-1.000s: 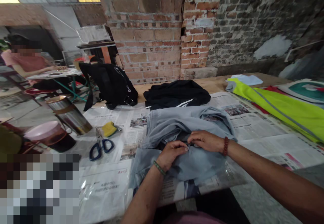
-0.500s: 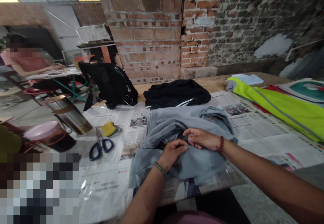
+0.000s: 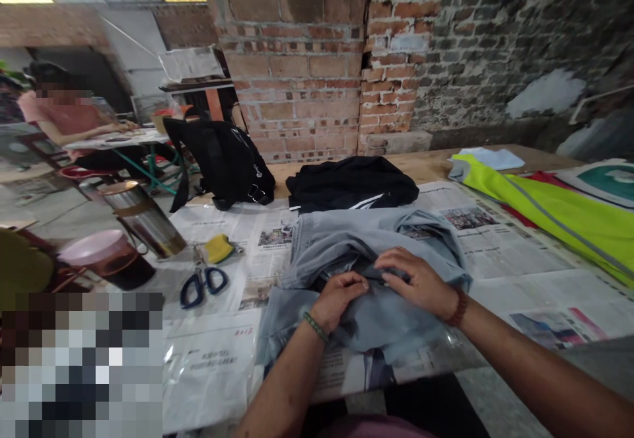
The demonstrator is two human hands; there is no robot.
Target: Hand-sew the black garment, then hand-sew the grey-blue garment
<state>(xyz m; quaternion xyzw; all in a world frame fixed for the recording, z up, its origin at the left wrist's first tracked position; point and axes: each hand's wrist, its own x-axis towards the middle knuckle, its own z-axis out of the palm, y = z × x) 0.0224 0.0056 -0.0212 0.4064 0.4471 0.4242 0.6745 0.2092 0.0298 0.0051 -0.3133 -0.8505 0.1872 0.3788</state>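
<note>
A grey garment (image 3: 366, 226) lies bunched up in front of me, its folds parted around a dark inner gap. My left hand (image 3: 339, 299), with a green bead bracelet at the wrist, is closed, thumb against fingers, pinching a fold of that cloth. Just to its right, my right hand (image 3: 413, 283) hovers at the fabric with thumb and fingers apart; no object shows between them. A red bead bracelet circles that wrist. Anything as small as a thread or needle is too fine to make out.
Scissors (image 3: 203, 285), a yellow sponge-like piece (image 3: 218, 248), a metal flask (image 3: 143, 220) and a pink-lidded jar (image 3: 111, 259) stand left. Behind are a black bag (image 3: 222, 164) and black clothing (image 3: 351, 182). A neon vest (image 3: 545, 210) and an iron (image 3: 607, 180) lie right. Another person (image 3: 64, 117) sits far left.
My right hand has drawn slightly right, and its fingers have spread from a pinch. The left hand keeps its hold on the cloth. The whole view has shifted a little.
</note>
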